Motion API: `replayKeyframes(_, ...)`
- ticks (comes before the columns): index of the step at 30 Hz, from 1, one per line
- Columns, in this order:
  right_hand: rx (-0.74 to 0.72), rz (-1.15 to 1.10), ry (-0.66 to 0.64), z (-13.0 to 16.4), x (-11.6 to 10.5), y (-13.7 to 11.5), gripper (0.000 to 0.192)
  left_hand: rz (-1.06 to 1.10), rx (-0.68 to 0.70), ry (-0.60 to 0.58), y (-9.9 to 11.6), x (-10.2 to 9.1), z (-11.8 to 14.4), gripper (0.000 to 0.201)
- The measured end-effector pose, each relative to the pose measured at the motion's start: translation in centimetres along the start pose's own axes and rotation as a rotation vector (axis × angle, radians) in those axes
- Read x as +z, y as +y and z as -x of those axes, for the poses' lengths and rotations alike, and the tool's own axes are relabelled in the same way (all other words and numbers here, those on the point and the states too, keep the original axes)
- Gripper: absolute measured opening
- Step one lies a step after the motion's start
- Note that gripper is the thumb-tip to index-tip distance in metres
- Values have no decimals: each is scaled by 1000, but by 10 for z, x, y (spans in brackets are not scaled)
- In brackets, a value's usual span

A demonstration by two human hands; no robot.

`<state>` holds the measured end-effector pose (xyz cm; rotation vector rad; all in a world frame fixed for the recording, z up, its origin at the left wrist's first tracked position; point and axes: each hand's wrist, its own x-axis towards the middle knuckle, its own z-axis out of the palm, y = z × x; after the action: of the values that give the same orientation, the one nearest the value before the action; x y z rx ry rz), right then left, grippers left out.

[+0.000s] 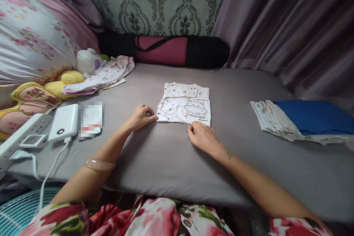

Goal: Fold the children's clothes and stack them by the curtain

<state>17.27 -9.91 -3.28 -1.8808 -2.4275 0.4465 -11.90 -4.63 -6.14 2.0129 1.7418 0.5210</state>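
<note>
On the grey bed [166, 162], left hand [140, 117] pinching the folded white baby top [184, 104] at its left corner, right hand [203, 137] fingers curled on its bottom edge, power bank [64, 122] off left, blue cloth [315, 117] right, rolled mat [166, 49] way back

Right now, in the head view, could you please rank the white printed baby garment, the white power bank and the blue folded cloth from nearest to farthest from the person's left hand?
1. White printed baby garment: touching the left hand, just to its right.
2. White power bank: to its left, near the bed edge.
3. Blue folded cloth: far right, beyond the right hand.
</note>
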Motion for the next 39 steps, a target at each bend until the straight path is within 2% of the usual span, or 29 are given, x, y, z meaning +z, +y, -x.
replayKeyframes(6,-29,-70,-44,-5,-5,1,19,-59,26,15,1,2,-1,25)
replayKeyframes(10,-47,-170,-75,-1,-18,9,24,-172,-63,-24,12,-11,-10,17)
replayKeyframes(13,-35,-181,-45,0,-25,20,29,-190,-88,156,37,-28,-19,17)
replayKeyframes(15,-12,-154,-7,-2,-27,26,31,-57,17,241,59,-34,-25,23)
replayKeyframes(17,33,-112,39,-5,-27,32,31,152,180,207,77,-32,-30,31)
replayKeyframes(19,69,-60,107,-8,-24,37,30,272,296,145,84,-23,-35,36)
replayKeyframes(21,54,-2,189,-10,-20,43,30,211,332,130,77,-8,-40,36)
replayKeyframes(24,-35,40,259,-14,-12,52,35,-27,397,85,55,19,-45,39)
replayKeyframes(26,-91,44,253,-18,-6,57,43,-168,433,28,42,35,-46,46)
replayKeyframes(29,-147,52,185,-27,6,64,57,-313,395,-85,35,50,-42,58)
replayKeyframes(32,-157,42,80,-36,14,70,66,-354,331,-177,37,54,-39,65)
replayKeyframes(35,-154,26,32,-36,11,69,66,-308,325,-186,38,50,-39,64)
replayKeyframes(37,-152,19,104,-29,4,59,59,-219,328,-109,37,45,-38,60)
replayKeyframes(39,-128,-1,180,-18,-3,44,47,-131,326,30,33,38,-36,52)
